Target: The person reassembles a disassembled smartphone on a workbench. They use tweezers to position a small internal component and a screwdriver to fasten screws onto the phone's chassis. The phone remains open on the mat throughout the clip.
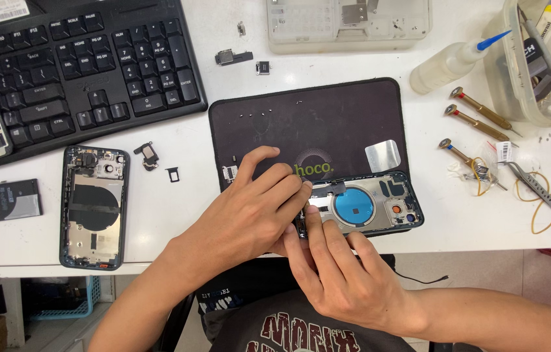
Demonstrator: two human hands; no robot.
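Note:
An opened phone housing (370,205) with a blue round coil lies on the black work mat (301,120). My left hand (249,208) rests over the housing's left end, fingers curled on its edge. My right hand (334,264) comes up from below, with the index finger and thumb pressing on the housing's left part beside the left fingertips. What lies under the fingertips is hidden. Several tiny screws (256,114) sit on the mat's upper part.
A second opened phone housing (93,208) lies to the left, with a battery (2,202) beyond it and a black keyboard (80,65) behind. Small loose parts (233,57), a clear tray (347,26), a squeeze bottle (451,65), screwdrivers (480,111), tweezers (536,186) and a bin (542,65) stand around.

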